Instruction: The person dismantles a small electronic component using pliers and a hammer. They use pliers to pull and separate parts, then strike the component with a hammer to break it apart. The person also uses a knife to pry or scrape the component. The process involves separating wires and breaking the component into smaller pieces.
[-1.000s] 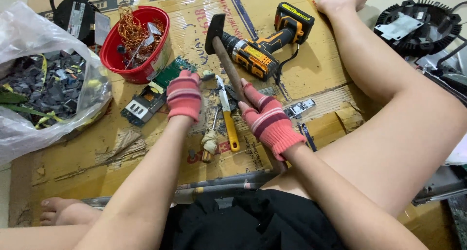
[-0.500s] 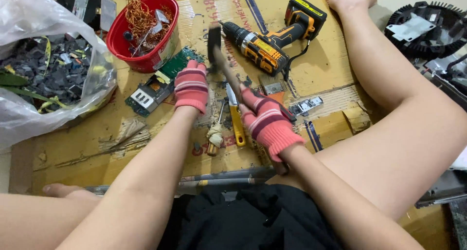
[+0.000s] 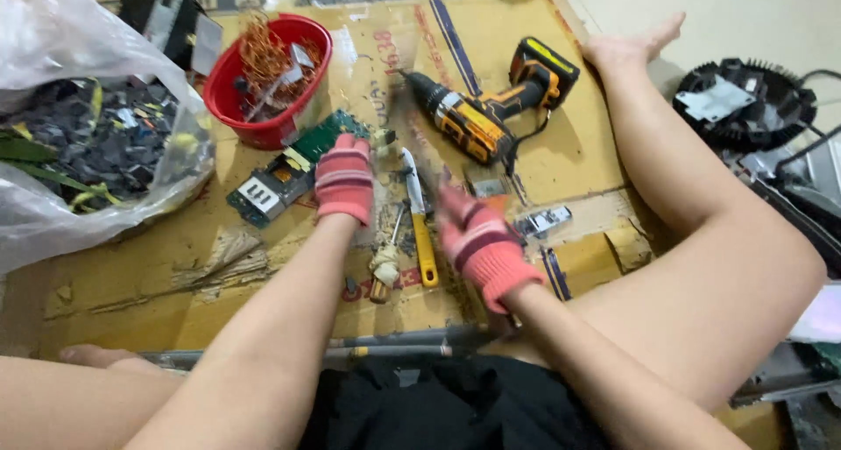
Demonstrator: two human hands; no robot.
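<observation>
My left hand (image 3: 344, 180), in a pink striped glove, presses down on one end of a green circuit board (image 3: 289, 165) lying on the cardboard (image 3: 561, 165). My right hand (image 3: 480, 240), gloved the same, is blurred by motion and grips a hammer, whose handle (image 3: 431, 185) shows only as a dark streak between the hands. The hammer head is smeared close to my left fingertips. A yellow-handled knife (image 3: 422, 231) and a screwdriver with a wrapped handle (image 3: 383, 268) lie between my wrists.
A yellow and black cordless drill (image 3: 491, 108) lies beyond my right hand. A red bowl (image 3: 229, 99) of copper wire stands at the back left, next to a plastic bag (image 3: 88, 143) of dark parts. A black fan part (image 3: 745, 99) sits right of my leg.
My right hand has swung the hammer down and nearer, from upright to low over the board. The view has shifted slightly. My left hand stays on the board.
</observation>
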